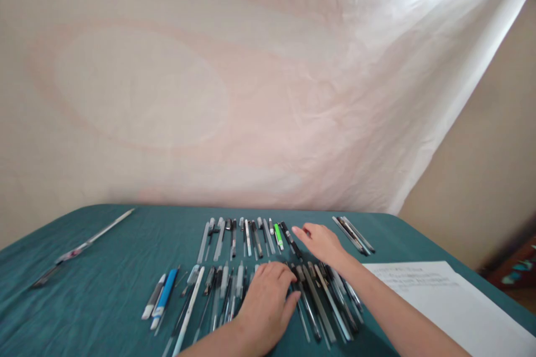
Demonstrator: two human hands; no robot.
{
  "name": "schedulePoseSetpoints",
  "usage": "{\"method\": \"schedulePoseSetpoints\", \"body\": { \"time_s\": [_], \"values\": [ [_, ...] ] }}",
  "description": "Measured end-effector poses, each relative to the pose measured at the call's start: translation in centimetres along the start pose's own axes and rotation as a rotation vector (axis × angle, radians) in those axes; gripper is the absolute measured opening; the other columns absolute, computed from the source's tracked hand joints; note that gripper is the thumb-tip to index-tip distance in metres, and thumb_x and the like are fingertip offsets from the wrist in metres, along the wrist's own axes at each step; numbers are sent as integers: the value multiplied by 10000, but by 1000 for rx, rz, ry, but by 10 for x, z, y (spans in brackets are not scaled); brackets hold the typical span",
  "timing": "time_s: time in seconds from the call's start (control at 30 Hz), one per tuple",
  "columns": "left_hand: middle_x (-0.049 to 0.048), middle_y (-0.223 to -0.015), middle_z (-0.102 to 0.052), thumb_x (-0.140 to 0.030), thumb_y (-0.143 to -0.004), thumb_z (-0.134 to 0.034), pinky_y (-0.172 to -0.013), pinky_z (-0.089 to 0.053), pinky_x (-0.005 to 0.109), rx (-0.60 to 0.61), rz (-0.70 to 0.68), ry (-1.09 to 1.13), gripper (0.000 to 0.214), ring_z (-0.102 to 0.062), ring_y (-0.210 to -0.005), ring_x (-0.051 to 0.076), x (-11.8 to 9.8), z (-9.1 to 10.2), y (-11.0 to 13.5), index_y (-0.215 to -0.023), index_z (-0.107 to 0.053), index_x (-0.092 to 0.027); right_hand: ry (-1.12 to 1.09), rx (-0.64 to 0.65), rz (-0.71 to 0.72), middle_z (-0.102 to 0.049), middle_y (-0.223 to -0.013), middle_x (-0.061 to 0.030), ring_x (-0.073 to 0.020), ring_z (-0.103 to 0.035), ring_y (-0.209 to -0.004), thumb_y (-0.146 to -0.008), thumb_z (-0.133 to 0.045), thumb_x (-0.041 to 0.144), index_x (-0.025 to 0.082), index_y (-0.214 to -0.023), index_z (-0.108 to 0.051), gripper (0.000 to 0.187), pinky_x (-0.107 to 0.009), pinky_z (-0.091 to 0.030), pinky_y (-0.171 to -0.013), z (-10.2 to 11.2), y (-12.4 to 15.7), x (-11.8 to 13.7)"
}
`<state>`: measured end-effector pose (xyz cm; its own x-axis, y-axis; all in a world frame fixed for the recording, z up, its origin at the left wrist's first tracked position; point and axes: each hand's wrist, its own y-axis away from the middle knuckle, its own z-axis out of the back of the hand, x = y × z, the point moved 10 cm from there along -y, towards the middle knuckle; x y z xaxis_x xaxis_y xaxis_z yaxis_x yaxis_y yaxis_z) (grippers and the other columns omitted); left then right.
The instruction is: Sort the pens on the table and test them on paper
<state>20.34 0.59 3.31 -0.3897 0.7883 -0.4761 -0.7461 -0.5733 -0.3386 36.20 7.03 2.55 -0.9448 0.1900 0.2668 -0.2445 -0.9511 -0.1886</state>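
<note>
My left hand (270, 302) lies palm down over the middle of the front row of pens, its thumb apart from the bent fingers. It hides several pens beneath it, and I cannot tell whether it touches them. To its right, dark and clear pens (312, 304) lie side by side. My right hand (323, 243) is at the right end of the back row, with a finger stretched left near a black pen (291, 240); nothing shows in it. Beside that pen is a bright green one (278, 236). Further left, clear and grey pens (247, 237) continue the back row.
A blue correction pen (164, 297) and a grey-white one (154, 297) lie at front left. A long thin stick-like item (90, 242) lies far left. A few pens (354, 234) sit at back right, behind printed paper (435, 301). A cloth (251, 83) hangs behind the green-covered table (113, 279).
</note>
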Motion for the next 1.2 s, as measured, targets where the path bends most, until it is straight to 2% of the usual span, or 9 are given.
{"method": "schedulePoseSetpoints", "body": {
  "time_s": [0.07,0.13,0.3,0.47,0.7,0.87,1.03,1.13,1.2],
  "values": [
    [55,-1008,-555,-231,-801,-475,-880,-331,381,3,-1,2,191,-474,-962,219,0,-1,0,-968,-565,-210,-8,36,-19,-640,-854,-72,-201,-592,-794,-780,-462,473,184,-986,-550,366,-259,-357,-642,-16,-8,5],
    [55,-1003,-555,-231,-802,-474,-876,-332,381,4,4,0,186,-475,-956,219,0,0,0,-962,-566,-209,-25,53,-31,-614,-956,-89,-200,-586,-840,-738,-530,400,166,-1096,-478,430,-261,-364,-675,-29,-15,8],
    [50,-1002,-556,-239,-808,-471,-878,-327,384,13,12,-6,181,-471,-954,219,0,0,1,-960,-563,-209,-28,80,-58,-608,-965,-117,-207,-587,-863,-725,-529,292,134,-1104,-453,418,-267,-371,-684,-51,-27,7],
    [49,-1001,-556,-241,-808,-473,-878,-325,382,29,17,-11,176,-470,-951,217,0,-1,1,-955,-565,-209,-10,108,-83,-639,-925,-116,-213,-590,-875,-705,-512,205,138,-1018,-516,321,-260,-368,-675,-56,-33,-4],
    [42,-1002,-556,-243,-811,-471,-880,-323,376,28,21,12,172,-470,-953,212,0,-1,1,-954,-563,-216,17,109,-123,-663,-836,-114,-225,-608,-807,-640,-538,185,156,-795,-601,169,-253,-362,-611,-52,-33,-17],
    [38,-1005,-561,-237,-805,-476,-885,-319,372,9,31,69,174,-470,-965,214,1,1,1,-954,-565,-220,-8,77,-125,-663,-761,-123,-228,-606,-747,-596,-538,150,140,-681,-606,109,-257,-346,-582,-42,-34,-15],
    [47,-983,-570,-237,-801,-473,-857,-347,343,-30,79,244,192,-493,-937,205,10,1,-1,-972,-558,-214,-108,38,-49,-649,-720,-65,-174,-578,-701,-631,-506,152,147,-717,-598,127,-236,-354,-601,-18,-24,1],
    [56,-973,-578,-259,-806,-467,-830,-372,307,-85,155,452,216,-514,-918,189,22,2,-5,-996,-549,-198,-295,75,42,-631,-706,-21,-131,-554,-647,-669,-489,172,154,-762,-578,130,-204,-367,-571,-4,-3,23],
    [62,-960,-588,-291,-817,-454,-783,-396,286,-127,227,624,241,-531,-885,180,31,2,-8,-1015,-537,-181,-586,160,116,-605,-688,-7,-115,-533,-617,-683,-485,169,144,-772,-559,119,-193,-374,-548,0,16,42]
  ]
}}
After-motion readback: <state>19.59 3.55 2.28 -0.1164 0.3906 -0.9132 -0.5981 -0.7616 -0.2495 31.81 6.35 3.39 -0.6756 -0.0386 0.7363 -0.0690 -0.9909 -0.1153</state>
